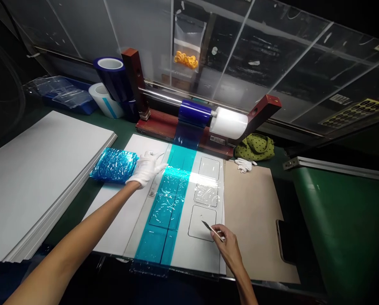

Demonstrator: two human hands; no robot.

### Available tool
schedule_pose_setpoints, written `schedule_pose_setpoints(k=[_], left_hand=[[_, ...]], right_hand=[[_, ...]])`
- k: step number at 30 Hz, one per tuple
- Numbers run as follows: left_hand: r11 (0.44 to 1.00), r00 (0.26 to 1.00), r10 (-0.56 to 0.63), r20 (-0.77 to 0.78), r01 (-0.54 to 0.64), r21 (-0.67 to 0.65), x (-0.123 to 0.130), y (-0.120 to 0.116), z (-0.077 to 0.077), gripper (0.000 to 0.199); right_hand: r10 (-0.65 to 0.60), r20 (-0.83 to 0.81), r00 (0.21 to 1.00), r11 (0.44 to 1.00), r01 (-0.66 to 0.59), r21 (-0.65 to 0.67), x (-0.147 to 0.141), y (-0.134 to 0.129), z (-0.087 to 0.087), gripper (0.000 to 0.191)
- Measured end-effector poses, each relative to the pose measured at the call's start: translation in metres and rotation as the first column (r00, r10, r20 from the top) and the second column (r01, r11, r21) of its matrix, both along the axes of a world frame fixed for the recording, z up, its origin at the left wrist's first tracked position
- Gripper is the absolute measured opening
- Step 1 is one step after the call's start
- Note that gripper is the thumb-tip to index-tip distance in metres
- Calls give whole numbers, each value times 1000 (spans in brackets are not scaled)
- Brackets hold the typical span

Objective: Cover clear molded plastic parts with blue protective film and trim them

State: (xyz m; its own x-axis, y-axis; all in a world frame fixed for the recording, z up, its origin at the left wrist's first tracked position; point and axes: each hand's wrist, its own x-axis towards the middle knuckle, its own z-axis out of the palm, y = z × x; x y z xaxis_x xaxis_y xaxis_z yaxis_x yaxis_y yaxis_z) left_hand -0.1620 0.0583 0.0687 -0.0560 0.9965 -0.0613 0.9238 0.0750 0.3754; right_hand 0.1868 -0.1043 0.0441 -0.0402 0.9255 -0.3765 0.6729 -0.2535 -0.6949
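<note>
My left hand (146,168), in a white glove, has its fingers spread near the left edge of a blue film strip (168,203). The strip runs down a white board from a blue roll (194,113). Beside the glove's wrist lies a stack of shiny blue film pieces (114,165). My bare right hand (227,243) is closed on a small pointed blade (208,226), held above the lowest of the outlined rounded squares (199,228). Clear film from a white roll (229,123) appears to cover those squares.
White sheets (46,169) are stacked at the left. Spare rolls (105,99) and a blue tray (71,99) stand behind them. At the right are brown board (256,212), a phone (285,241), a green pouch (254,147) and a white glove (245,165). A red roll stand (159,123) crosses the back.
</note>
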Motion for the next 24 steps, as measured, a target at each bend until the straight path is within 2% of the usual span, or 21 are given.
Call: schedule_pose_setpoints(k=[3,5,8,10,13,16,20,24], left_hand=[[992,988,125,-89,-124,12,-7,-46,-7,44],[990,984,135,-115,-137,-12,-2,-82,-16,44],[996,992,66,-106,-71,-47,12,-124,-33,37],[997,994,44,-99,-50,-58,22,-140,-44,39],[995,993,63,-99,-70,-75,29,-147,-55,43],[990,990,102,-99,-111,-90,29,-146,-58,44],[985,988,130,-88,-139,-101,29,-146,-58,43],[982,985,150,-81,-158,-105,29,-147,-60,44]], right_hand=[[119,154,981,976,-144,163,-30,13,7,26],[212,259,942,930,-276,241,-57,25,8,28],[340,418,842,853,-463,239,-100,51,5,30],[416,495,763,804,-563,192,-127,69,2,29],[506,566,651,732,-671,118,-159,93,-4,31],[558,606,566,682,-730,54,-181,108,-7,34],[593,617,518,649,-761,16,-195,118,-7,35],[612,620,491,633,-774,-12,-197,120,-7,35]])
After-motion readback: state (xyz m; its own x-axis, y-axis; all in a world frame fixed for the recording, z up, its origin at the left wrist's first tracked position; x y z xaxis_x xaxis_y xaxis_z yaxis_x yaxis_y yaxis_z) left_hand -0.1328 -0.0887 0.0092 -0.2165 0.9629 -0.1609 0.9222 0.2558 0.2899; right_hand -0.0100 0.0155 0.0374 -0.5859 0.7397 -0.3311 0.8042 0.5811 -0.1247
